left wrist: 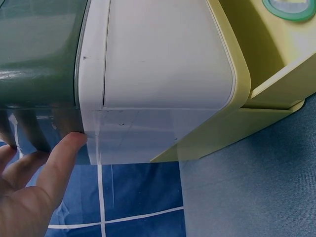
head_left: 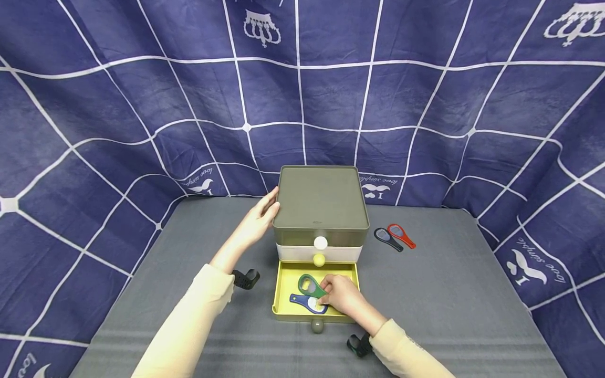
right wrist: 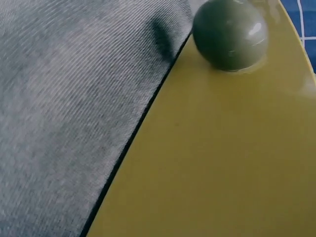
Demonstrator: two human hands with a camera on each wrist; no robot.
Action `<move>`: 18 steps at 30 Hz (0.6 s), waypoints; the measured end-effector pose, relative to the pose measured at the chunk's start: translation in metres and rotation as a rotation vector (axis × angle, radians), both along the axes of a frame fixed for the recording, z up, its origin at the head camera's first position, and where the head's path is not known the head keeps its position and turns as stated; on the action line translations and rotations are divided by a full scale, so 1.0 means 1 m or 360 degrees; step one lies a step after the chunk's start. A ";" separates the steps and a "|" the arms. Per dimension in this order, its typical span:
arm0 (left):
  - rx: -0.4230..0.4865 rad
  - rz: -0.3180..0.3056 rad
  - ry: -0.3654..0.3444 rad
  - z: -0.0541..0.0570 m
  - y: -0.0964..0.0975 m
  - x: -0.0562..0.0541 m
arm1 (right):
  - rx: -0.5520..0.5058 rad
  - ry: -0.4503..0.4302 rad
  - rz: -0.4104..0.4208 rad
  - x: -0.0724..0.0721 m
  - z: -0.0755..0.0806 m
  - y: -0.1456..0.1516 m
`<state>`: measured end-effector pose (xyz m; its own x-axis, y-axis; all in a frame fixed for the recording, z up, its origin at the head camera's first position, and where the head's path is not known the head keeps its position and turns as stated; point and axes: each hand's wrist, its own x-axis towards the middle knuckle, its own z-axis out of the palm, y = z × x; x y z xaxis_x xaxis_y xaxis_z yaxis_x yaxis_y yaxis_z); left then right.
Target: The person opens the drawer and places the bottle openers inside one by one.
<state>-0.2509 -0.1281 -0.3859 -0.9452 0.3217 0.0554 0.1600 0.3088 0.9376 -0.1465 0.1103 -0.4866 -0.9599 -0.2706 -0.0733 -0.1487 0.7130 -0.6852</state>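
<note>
A small drawer cabinet [head_left: 321, 199] has a dark olive top tier, a white one and a yellow one. Its bottom yellow drawer [head_left: 285, 278] is pulled out. In that drawer lie a green-rimmed magnifying glass [head_left: 307, 286] and a blue one [head_left: 299, 299]. My right hand [head_left: 345, 296] reaches in and pinches the green handle, whose end its fingers hide; the right wrist view shows only the drawer front and its round knob [right wrist: 230, 34]. My left hand [head_left: 257, 219] rests its extended fingers against the cabinet's left side, near the top, also seen in the left wrist view.
Right of the cabinet, a black magnifying glass [head_left: 388, 239] and a red one [head_left: 402, 235] lie on the grey cloth table [head_left: 425, 294]. Round knobs stick out from the drawer fronts, such as the white knob [head_left: 320, 242]. A blue checked curtain [head_left: 331, 100] hangs behind.
</note>
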 end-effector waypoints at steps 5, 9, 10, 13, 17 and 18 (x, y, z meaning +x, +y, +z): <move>0.0002 0.0005 -0.0004 0.000 0.000 0.001 | 0.0046 0.0109 -0.0001 0.001 -0.001 0.000; -0.0005 0.0011 -0.0004 0.000 0.000 0.002 | 0.0101 0.0210 0.0017 0.002 -0.003 0.001; -0.0007 0.0011 -0.0003 0.001 0.000 0.002 | 0.0113 0.0231 0.0016 0.003 -0.003 0.001; -0.0010 0.0011 -0.0001 0.000 0.000 0.001 | 0.0153 0.0291 0.0016 0.004 -0.003 0.001; -0.0003 0.0009 -0.0001 0.000 0.000 0.000 | 0.0150 0.0289 -0.0007 0.006 0.001 0.002; 0.0001 0.0009 -0.0002 0.000 0.000 0.000 | 0.0143 0.0272 -0.0018 0.006 0.003 0.003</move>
